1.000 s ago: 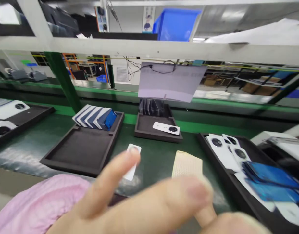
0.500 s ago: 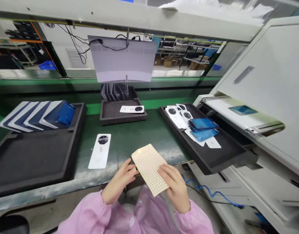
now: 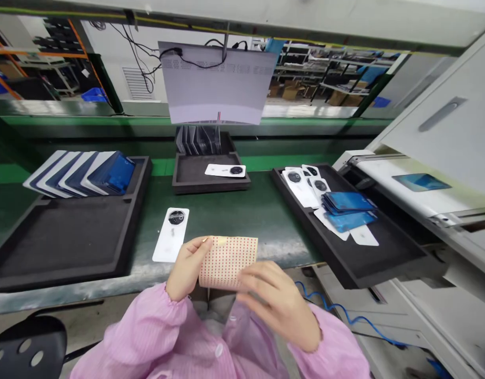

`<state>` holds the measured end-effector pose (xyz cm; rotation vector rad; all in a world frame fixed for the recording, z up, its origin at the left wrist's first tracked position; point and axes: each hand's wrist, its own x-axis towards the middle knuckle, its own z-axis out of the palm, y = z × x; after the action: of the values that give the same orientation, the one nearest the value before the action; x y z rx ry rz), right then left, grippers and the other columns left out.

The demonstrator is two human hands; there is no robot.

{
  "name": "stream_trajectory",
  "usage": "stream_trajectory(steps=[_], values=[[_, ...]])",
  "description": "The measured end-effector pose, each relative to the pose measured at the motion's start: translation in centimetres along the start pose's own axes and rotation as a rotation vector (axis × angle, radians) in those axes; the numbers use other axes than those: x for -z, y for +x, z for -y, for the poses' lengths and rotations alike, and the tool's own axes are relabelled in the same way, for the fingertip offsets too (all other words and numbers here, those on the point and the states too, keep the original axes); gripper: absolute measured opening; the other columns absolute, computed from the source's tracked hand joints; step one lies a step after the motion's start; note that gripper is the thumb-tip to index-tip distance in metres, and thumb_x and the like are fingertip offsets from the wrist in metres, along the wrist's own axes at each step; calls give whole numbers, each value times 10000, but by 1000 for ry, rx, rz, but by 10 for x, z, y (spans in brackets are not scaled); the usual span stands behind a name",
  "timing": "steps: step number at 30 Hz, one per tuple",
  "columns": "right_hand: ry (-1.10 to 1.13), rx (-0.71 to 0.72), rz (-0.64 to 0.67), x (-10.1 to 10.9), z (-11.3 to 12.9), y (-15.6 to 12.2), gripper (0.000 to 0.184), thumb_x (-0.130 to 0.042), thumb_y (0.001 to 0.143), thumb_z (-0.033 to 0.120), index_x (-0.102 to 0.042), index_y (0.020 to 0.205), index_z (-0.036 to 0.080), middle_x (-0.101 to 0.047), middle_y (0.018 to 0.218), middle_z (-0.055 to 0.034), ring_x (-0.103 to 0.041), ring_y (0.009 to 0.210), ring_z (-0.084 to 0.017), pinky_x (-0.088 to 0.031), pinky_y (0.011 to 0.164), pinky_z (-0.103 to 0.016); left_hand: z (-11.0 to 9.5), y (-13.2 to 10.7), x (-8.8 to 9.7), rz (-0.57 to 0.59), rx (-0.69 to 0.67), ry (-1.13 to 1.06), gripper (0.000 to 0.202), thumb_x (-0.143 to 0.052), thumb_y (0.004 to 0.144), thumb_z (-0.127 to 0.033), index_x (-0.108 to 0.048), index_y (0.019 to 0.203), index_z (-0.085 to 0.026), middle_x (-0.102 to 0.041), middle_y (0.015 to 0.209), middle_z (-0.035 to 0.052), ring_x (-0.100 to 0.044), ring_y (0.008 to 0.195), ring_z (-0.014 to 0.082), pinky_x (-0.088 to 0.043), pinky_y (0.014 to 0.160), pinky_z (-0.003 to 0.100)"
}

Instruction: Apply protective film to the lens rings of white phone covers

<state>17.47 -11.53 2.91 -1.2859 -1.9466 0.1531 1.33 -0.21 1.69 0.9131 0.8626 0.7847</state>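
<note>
My left hand (image 3: 190,265) pinches the upper left edge of a cream sticker sheet (image 3: 228,258) printed with rows of small red marks. The sheet is held over the near edge of the bench. Alongside its lower right part is my right hand (image 3: 271,300), slightly blurred, with fingers stretched out across the sheet's edge; whether they touch it I cannot tell. Left of the sheet, a white phone-shaped panel (image 3: 170,239) with a round black camera patch lies flat on the green bench.
A black tray (image 3: 74,234) at left holds a slanted row of blue and white panels (image 3: 82,173). At the back, a smaller tray (image 3: 210,187) carries another white panel (image 3: 225,170). The right tray (image 3: 384,263) has white and blue panels, beside a conveyor (image 3: 392,179).
The sheet has turned flatter and shifted left, and my left hand has taken hold of its edge. My right hand has come off the sheet's face toward its lower right.
</note>
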Motion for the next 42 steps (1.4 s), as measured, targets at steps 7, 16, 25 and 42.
stream_trajectory(steps=[7,16,25,42], values=[[-74,-44,-219,-29,-1,42,130,-550,837,127,-639,918,177,-644,867,-65,-564,805,-173,-506,703,-329,-6,-18,-5,101,51,-24,231,-650,763,-347,-720,870,-156,-720,773,42,-632,710,143,-467,672,240],[-23,23,-252,-31,-5,45,186,-548,830,92,-633,966,187,-658,898,-66,-584,861,-180,-524,739,-354,-12,-17,-4,48,-23,48,204,-663,751,-332,-713,854,-163,-721,801,45,-634,744,152,-482,710,260],[91,-29,-282,-33,0,50,206,-524,843,92,-634,981,199,-674,908,-58,-616,860,-165,-537,751,-338,-7,-23,-2,-71,-241,282,118,-685,731,-280,-727,817,-211,-732,819,12,-643,769,146,-491,733,223],[152,-290,-360,-35,-23,32,62,-591,807,188,-629,855,202,-450,1324,-109,-430,1231,-284,-408,961,-507,-17,-9,-3,-129,-224,350,174,-677,718,-333,-692,724,-160,-700,685,22,-615,638,143,-485,592,224]])
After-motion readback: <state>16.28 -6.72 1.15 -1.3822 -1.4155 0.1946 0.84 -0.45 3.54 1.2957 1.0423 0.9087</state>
